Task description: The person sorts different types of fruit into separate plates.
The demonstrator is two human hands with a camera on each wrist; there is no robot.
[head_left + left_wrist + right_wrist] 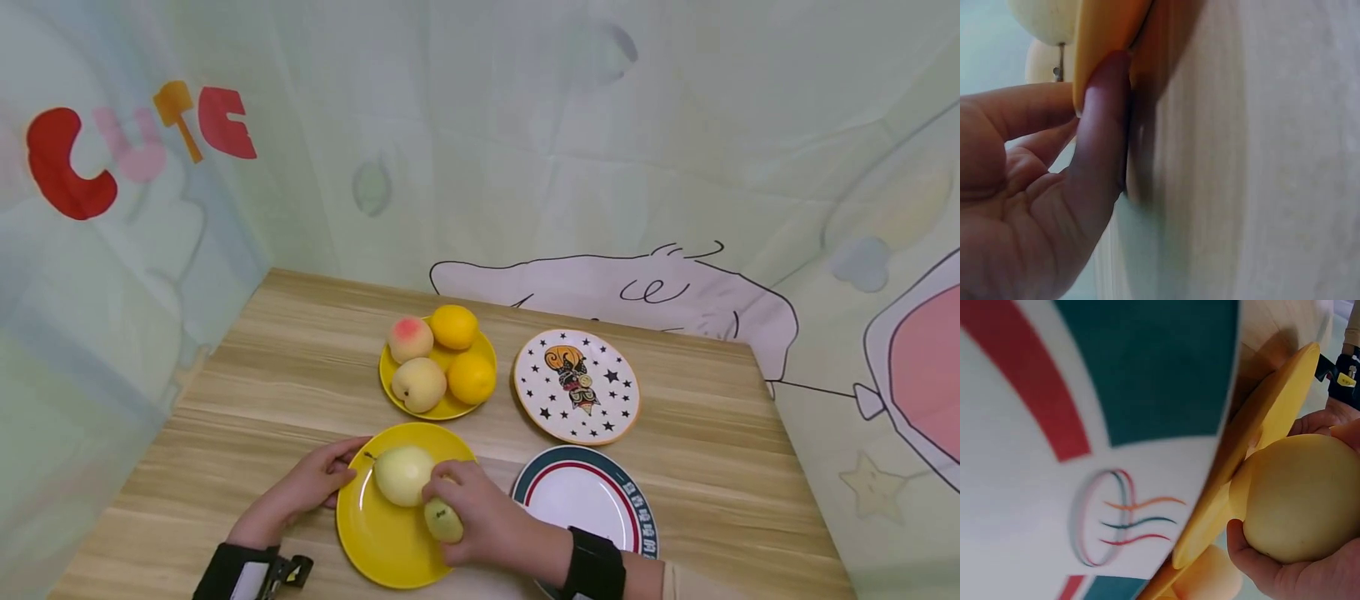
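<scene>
In the head view a pale yellow-green pear (403,477) lies on the larger yellow plate (381,543), its stem toward the left. My left hand (317,478) pinches the left rim of this plate. The left wrist view shows the thumb and fingers (1100,119) on either side of the rim, low over the table. A second pear (444,522) is gripped by my right hand (491,518) over the plate's right side, beside the first pear. Up close in the right wrist view, the held pear (1304,497) has fingers curled around it.
Behind stands a smaller yellow plate (387,371) with two peaches (418,385) and two lemons (472,378). A white star-patterned plate (540,367) is to its right. Partly under my right forearm lies a white plate with a dark green rim (551,461). Printed cloth walls (480,167) bound the table (712,467).
</scene>
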